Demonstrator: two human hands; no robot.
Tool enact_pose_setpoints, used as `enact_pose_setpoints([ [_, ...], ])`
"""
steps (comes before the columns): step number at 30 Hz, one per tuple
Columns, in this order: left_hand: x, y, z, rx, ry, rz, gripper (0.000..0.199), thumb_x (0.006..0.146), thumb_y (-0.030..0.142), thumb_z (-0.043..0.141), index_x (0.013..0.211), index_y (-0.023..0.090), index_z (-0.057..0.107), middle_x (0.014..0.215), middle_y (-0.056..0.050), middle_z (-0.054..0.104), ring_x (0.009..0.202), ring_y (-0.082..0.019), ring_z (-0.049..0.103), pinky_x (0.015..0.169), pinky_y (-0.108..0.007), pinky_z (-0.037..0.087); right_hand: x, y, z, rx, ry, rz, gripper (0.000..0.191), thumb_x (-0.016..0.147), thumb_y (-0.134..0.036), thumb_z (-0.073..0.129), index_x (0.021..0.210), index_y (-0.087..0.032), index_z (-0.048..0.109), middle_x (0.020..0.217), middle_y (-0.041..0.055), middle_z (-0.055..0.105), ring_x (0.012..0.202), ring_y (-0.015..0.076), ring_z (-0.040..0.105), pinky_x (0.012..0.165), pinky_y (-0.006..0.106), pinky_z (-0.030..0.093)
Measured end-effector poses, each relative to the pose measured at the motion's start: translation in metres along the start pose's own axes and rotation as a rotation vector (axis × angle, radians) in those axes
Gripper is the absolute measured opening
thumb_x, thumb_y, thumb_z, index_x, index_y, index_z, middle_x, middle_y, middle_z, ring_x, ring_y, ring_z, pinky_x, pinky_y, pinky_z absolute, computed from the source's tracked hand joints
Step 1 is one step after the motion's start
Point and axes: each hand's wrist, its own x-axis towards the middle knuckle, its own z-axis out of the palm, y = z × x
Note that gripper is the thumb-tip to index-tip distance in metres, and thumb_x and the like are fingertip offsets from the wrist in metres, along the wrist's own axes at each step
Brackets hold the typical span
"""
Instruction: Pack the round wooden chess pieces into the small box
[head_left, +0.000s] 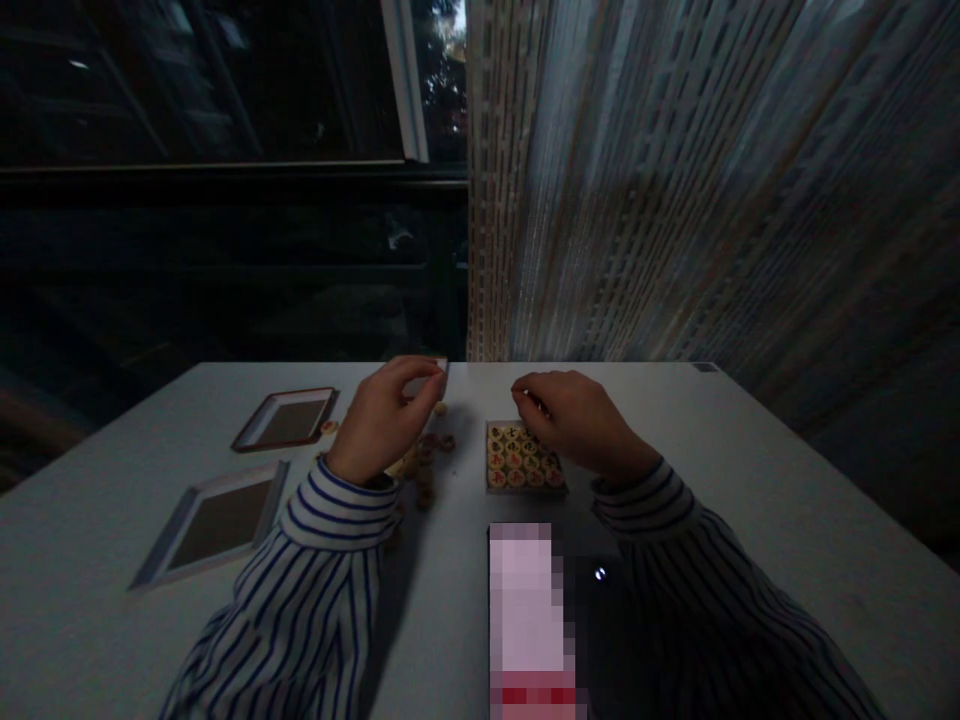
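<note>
My left hand hovers over loose xiangqi pieces, its thumb and forefinger pinched together; whatever they may hold is hidden. Some of these round wooden pieces lie partly behind my left hand and sleeve. To the right is a small open box with xiangqi pieces set in rows, faces up, some marked black and some red. Above the far right corner of this box is my right hand, fingers curled and fingertips close together. I cannot make out anything in them.
On the white table's left lie a red-rimmed shallow tray and a pale box part. A single piece rests beside the tray. A blurred-out screen is nearest me. Curtains hang beyond the table.
</note>
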Motion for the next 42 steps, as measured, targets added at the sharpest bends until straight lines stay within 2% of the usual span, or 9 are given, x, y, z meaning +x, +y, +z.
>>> enact_pose_setpoints([
  [4, -0.008, 0.004, 0.002, -0.019, -0.01, 0.023, 0.025, 0.08, 0.033, 0.047, 0.088, 0.016, 0.062, 0.094, -0.006, 0.064, 0.089, -0.017, 0.058, 0.077, -0.028, 0.046, 0.0, -0.004, 0.0, 0.009, -0.005, -0.029, 0.027, 0.088, -0.025, 0.035, 0.098, -0.017, 0.059, 0.089, 0.0058, 0.065, 0.084, 0.0166, 0.056, 0.077, 0.028, 0.033],
  [10, -0.033, -0.006, -0.004, 0.005, -0.034, -0.083, 0.026, 0.079, 0.036, 0.048, 0.092, 0.018, 0.062, 0.094, -0.005, 0.065, 0.088, -0.018, 0.059, 0.081, -0.031, 0.046, -0.002, -0.007, -0.002, 0.016, -0.016, -0.041, 0.028, 0.088, -0.025, 0.035, 0.096, -0.016, 0.059, 0.087, 0.0058, 0.065, 0.082, 0.0165, 0.057, 0.074, 0.028, 0.033],
  [14, -0.051, -0.02, -0.013, -0.008, 0.066, -0.228, 0.028, 0.078, 0.037, 0.05, 0.092, 0.017, 0.063, 0.091, -0.005, 0.066, 0.084, -0.017, 0.06, 0.079, -0.031, 0.047, -0.001, -0.01, -0.002, 0.017, -0.028, -0.042, 0.028, 0.088, -0.026, 0.034, 0.096, -0.017, 0.06, 0.088, 0.0057, 0.066, 0.082, 0.0168, 0.057, 0.074, 0.028, 0.033],
  [17, -0.061, -0.028, -0.016, -0.046, 0.183, -0.312, 0.029, 0.077, 0.037, 0.049, 0.093, 0.016, 0.063, 0.092, -0.006, 0.066, 0.083, -0.017, 0.061, 0.077, -0.029, 0.048, 0.0, -0.013, -0.001, 0.007, -0.042, -0.036, 0.028, 0.088, -0.027, 0.035, 0.096, -0.017, 0.06, 0.088, 0.0057, 0.066, 0.082, 0.0168, 0.057, 0.075, 0.028, 0.033],
  [23, -0.077, -0.046, -0.008, -0.096, 0.345, -0.372, 0.029, 0.077, 0.037, 0.05, 0.092, 0.015, 0.063, 0.088, -0.006, 0.067, 0.081, -0.017, 0.062, 0.077, -0.03, 0.048, -0.002, -0.015, -0.001, -0.01, 0.007, -0.022, 0.027, 0.087, -0.026, 0.035, 0.095, -0.017, 0.06, 0.086, 0.0053, 0.066, 0.08, 0.0173, 0.057, 0.073, 0.028, 0.034],
  [27, -0.086, -0.056, -0.004, -0.106, 0.354, -0.398, 0.029, 0.077, 0.039, 0.05, 0.09, 0.016, 0.063, 0.087, -0.006, 0.067, 0.08, -0.017, 0.062, 0.077, -0.03, 0.048, -0.003, -0.018, 0.0, 0.034, 0.078, 0.016, 0.028, 0.087, -0.027, 0.036, 0.095, -0.016, 0.061, 0.085, 0.006, 0.066, 0.078, 0.0169, 0.057, 0.074, 0.028, 0.035],
  [35, -0.091, -0.065, -0.01, -0.163, 0.411, -0.419, 0.03, 0.078, 0.04, 0.049, 0.091, 0.016, 0.062, 0.089, -0.007, 0.067, 0.082, -0.017, 0.062, 0.078, -0.032, 0.049, -0.003, -0.022, -0.001, 0.113, 0.165, 0.059, 0.027, 0.085, -0.029, 0.04, 0.093, -0.016, 0.062, 0.082, 0.006, 0.066, 0.075, 0.0165, 0.058, 0.071, 0.028, 0.039],
  [42, -0.092, -0.059, -0.025, -0.32, 0.397, -0.46, 0.031, 0.076, 0.04, 0.052, 0.091, 0.015, 0.062, 0.086, -0.007, 0.067, 0.079, -0.017, 0.063, 0.073, -0.03, 0.05, -0.01, -0.031, 0.002, 0.078, 0.112, 0.079, 0.023, 0.084, -0.028, 0.042, 0.091, -0.017, 0.061, 0.083, 0.0053, 0.066, 0.076, 0.0173, 0.058, 0.069, 0.028, 0.04],
])
